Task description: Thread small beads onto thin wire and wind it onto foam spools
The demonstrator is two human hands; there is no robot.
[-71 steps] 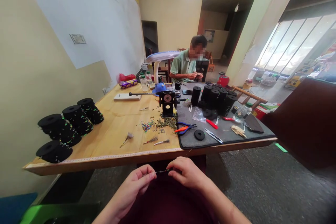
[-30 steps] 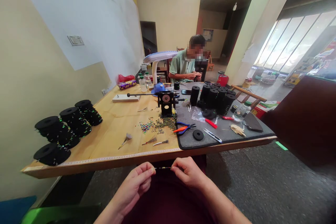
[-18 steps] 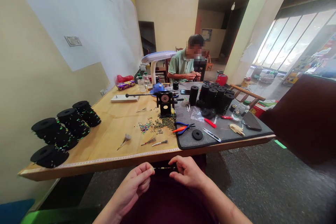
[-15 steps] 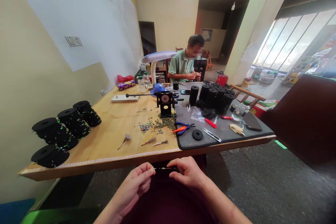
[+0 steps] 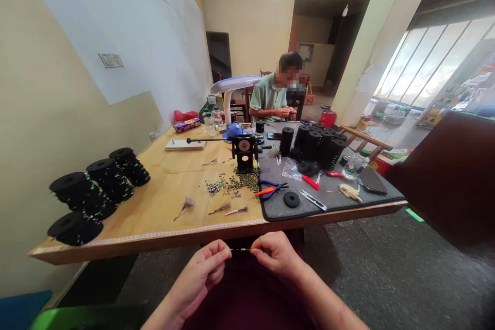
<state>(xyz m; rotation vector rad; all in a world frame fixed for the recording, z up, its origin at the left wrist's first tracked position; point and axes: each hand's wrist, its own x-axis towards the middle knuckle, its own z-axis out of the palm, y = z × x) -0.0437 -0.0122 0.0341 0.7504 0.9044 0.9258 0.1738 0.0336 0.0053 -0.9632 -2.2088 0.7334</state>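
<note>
My left hand (image 5: 211, 266) pinches one end of a thin line strung with tiny bead-like pieces (image 5: 243, 250). Thumb and fingers of my right hand (image 5: 275, 254) are closed at the other end. The short stretch between them looks level, in front of the table's near edge; its exact kind is too small to tell. On the table beyond lie thin bundles of fine wires or threads (image 5: 219, 208), a heap of small brass-coloured parts (image 5: 245, 181) and a scatter of coloured beads (image 5: 214, 187).
A black hand-cranked winder (image 5: 245, 153) stands mid-table. Pliers (image 5: 268, 189), thread snips (image 5: 313, 199) and a black foam spool (image 5: 291, 199) lie on the grey mat (image 5: 276, 211). Wound spools (image 5: 101, 178) stand left, black spools (image 5: 312, 142) right. A co-worker (image 5: 270, 95) sits opposite, behind a lamp (image 5: 234, 84).
My right thumb and fingers, apart half a second ago, have closed on the line. My left hand has kept its pinch and barely moved. The view has shifted slightly.
</note>
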